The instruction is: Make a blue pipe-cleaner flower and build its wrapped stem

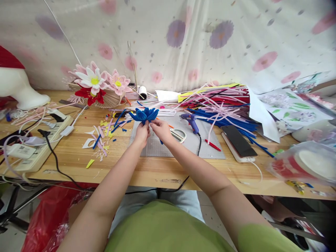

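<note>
Blue flower (144,114) just above both hands (141,134), at the fingertips (152,122).

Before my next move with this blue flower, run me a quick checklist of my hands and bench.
1. Blue flower supported: ok, left hand and right hand are at its underside.
2. Glue gun set down: ok, on the grey mat.
3. Glue gun hot: cannot tell.
4. Phone apart from glue gun: ok, farther right.
5. Scraps cleared: not ok, scattered left of the mat.
</note>
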Available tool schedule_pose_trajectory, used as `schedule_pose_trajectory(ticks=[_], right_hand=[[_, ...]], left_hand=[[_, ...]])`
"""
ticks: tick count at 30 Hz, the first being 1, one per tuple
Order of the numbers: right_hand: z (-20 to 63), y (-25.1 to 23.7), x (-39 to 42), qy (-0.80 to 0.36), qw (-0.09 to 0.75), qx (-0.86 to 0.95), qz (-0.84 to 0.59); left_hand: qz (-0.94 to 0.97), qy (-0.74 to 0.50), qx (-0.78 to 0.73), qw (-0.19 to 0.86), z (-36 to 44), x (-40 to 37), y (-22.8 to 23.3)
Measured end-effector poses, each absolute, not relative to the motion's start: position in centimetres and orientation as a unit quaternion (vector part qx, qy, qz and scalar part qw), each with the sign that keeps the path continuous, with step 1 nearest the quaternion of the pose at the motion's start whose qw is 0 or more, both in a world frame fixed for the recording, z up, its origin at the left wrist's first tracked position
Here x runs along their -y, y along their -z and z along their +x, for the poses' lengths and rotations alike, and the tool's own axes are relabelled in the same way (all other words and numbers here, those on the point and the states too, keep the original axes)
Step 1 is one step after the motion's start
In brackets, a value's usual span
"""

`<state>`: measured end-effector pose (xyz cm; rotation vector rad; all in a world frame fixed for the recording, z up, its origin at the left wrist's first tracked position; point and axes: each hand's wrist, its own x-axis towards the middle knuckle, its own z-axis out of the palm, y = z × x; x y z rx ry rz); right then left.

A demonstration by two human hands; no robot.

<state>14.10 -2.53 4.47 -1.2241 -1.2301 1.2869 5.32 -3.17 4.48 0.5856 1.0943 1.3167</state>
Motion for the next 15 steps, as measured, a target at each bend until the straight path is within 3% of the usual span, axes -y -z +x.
schedule_pose_trajectory(ticks=[3,15], right_hand=[[13.9,-4.1,2.5,-0.441,0.488,0.554,-0.511],[14.7,-5.3,1.8,-0.606,0.475,0.410,-0.489]], left_hand=[[0.239,-0.577,-0.471,0.623,5.4,2.9,-4.5],[0.254,-0.602,-0.455,0.605,4.8,2.5,-4.2]])
